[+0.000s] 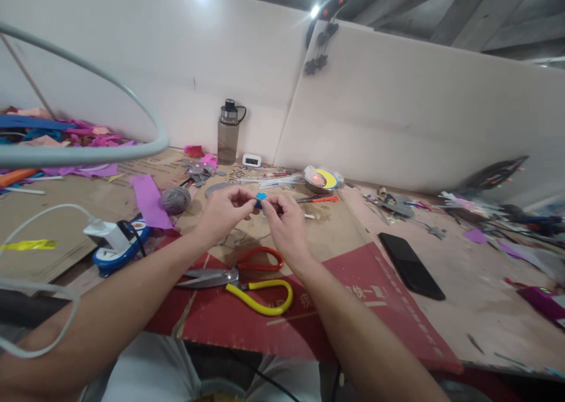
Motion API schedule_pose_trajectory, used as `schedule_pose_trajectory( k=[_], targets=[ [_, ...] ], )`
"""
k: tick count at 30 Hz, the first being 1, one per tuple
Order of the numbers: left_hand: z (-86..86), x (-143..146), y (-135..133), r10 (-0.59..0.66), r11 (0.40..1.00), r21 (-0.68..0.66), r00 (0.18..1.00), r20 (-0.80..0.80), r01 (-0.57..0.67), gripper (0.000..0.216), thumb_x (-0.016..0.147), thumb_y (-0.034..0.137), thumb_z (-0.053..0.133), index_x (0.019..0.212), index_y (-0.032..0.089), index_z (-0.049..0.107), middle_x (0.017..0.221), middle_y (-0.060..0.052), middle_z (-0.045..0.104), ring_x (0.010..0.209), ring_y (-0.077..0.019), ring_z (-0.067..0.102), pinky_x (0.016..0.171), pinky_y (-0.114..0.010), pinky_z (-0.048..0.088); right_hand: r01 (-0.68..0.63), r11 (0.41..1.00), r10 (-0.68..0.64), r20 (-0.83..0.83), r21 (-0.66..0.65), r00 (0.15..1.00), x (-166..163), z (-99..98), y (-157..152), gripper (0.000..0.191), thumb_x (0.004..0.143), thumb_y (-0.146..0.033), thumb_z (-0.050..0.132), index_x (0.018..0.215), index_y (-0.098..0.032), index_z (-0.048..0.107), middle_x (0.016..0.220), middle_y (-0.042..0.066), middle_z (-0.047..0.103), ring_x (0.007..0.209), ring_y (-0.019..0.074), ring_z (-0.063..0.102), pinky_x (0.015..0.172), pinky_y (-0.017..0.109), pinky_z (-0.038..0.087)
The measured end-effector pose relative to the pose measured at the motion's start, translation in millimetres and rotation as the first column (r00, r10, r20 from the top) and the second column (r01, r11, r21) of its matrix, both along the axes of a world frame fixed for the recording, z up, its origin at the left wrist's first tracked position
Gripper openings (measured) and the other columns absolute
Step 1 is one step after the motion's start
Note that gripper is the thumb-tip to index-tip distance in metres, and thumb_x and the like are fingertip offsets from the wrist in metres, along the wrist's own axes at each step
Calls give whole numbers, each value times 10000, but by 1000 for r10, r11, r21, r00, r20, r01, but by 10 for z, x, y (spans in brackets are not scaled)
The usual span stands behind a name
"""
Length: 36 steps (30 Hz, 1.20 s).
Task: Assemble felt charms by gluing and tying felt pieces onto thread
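Both my hands meet above the cardboard-covered table (335, 237). My left hand (223, 209) pinches a small blue felt piece (260, 199) between thumb and fingers. My right hand (285, 219) is closed too, its fingertips touching the same blue piece from the right. Just below my wrists lie large scissors (241, 278) with one red and one yellow handle, blades pointing left. A ball of grey yarn (175, 199) sits to the left of my left hand, beside a purple felt strip (150, 201).
A grey water bottle (228, 132) stands at the back wall. A black phone (411, 265) lies right. A blue-and-white power strip (117, 244) with cables sits left. Felt scraps (79, 140) pile far left; a bowl (321, 179) and pens lie behind.
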<state>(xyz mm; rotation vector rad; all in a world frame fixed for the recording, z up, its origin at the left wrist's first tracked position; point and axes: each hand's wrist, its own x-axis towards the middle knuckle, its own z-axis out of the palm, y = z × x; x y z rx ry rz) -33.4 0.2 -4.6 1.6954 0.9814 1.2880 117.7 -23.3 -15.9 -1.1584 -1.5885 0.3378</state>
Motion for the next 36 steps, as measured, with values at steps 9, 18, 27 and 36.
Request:
schedule_pose_trajectory(
  k=[9, 18, 27, 36],
  targets=[
    [3, -7, 7, -1, 1000, -30, 1000, 10, 2, 191, 760, 328, 660, 785, 139, 659, 724, -30, 674, 633, -135, 653, 558, -240, 541, -15, 1000, 14, 19, 6, 1000, -14, 28, -27, 183, 883, -312, 554, 759, -202, 630, 760, 17, 580, 761, 160, 510, 702, 293, 378],
    [-50, -10, 80, -32, 993, -111, 989, 145, 49, 225, 732, 349, 701, 764, 133, 648, 685, -21, 656, 627, -136, 654, 541, -230, 520, -35, 999, 35, 6, -13, 999, -30, 18, -36, 178, 866, -285, 566, 727, -198, 634, 737, 4, 571, 722, 148, 495, 676, 276, 359],
    [-59, -19, 73, -47, 991, -122, 991, 122, 62, 196, 743, 328, 684, 785, 140, 645, 676, -20, 662, 572, -116, 621, 542, -233, 502, -26, 995, 20, -68, -98, 997, -25, 16, 8, 203, 826, -327, 590, 674, -194, 607, 675, -9, 571, 653, 134, 469, 641, 271, 348],
    [2, 4, 32, -90, 989, -107, 989, 120, 103, 134, 743, 262, 667, 781, 141, 623, 617, -2, 637, 548, -108, 598, 538, -228, 479, -29, 988, 8, -132, -154, 991, -28, 15, 22, 198, 776, -337, 604, 640, -192, 599, 569, -36, 489, 572, 118, 400, 567, 261, 305]
  ],
)
